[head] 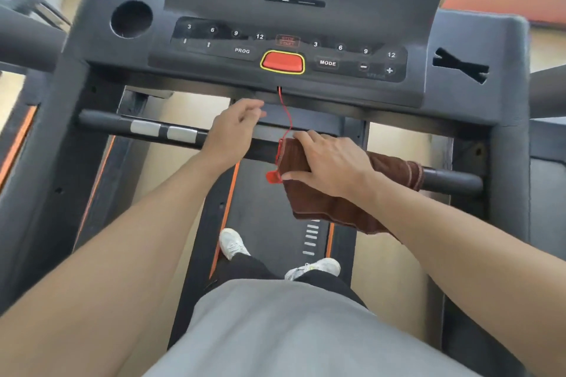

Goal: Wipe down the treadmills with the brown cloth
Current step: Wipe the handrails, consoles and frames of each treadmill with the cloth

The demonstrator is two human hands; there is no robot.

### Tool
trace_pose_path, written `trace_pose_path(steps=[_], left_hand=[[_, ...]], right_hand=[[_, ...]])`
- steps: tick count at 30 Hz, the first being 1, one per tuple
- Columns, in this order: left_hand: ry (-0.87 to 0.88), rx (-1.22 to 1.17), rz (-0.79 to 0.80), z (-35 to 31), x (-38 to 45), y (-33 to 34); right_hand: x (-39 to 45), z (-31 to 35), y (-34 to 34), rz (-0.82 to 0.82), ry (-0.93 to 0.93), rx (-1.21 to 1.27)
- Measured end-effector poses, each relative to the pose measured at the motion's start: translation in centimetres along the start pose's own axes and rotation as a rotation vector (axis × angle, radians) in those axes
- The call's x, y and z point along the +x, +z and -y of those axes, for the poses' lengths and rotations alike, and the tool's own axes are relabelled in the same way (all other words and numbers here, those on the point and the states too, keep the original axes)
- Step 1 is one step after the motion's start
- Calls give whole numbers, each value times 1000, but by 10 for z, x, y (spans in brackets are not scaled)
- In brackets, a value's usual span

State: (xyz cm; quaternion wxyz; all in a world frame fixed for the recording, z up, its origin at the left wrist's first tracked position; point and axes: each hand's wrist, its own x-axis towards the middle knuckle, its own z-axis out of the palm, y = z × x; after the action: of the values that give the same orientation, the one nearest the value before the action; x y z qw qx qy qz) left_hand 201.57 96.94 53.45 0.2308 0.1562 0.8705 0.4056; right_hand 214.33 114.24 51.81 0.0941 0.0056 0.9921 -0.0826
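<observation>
I stand on a dark grey treadmill, facing its console. A black handlebar runs across below the console. The brown cloth is draped over the bar's right half and hangs down toward the belt. My right hand lies on top of the cloth, pressing it against the bar with the fingers wrapped over it. My left hand hovers over the middle of the bar, fingers loosely apart and holding nothing, close to the red safety cord.
The console has a red stop key, PROG and MODE buttons, and a round cup hole at left. The cord's red clip dangles beside the cloth. My white shoes stand on the black belt. Another machine's frame is at left.
</observation>
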Motion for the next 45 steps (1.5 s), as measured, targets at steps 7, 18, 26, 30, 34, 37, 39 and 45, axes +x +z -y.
trace_pose_path(steps=[7, 18, 26, 30, 34, 37, 39, 45], left_hand=[[-1, 143, 143, 5, 14, -1], [115, 788, 303, 2, 12, 16], [115, 745, 340, 5, 16, 16], [115, 734, 331, 4, 14, 15], [117, 763, 335, 4, 14, 15], [117, 820, 333, 2, 13, 15], [101, 840, 338, -1, 11, 15], [26, 793, 365, -2, 14, 13]], right_hand=[[8, 14, 4, -105, 18, 43], [-32, -40, -25, 174, 253, 157], [-25, -10, -20, 149, 305, 20], [19, 41, 14, -81, 247, -22], [15, 38, 25, -227, 201, -38], [15, 32, 18, -137, 175, -45], [9, 23, 8, -32, 162, -38], [-31, -48, -34, 457, 411, 105]])
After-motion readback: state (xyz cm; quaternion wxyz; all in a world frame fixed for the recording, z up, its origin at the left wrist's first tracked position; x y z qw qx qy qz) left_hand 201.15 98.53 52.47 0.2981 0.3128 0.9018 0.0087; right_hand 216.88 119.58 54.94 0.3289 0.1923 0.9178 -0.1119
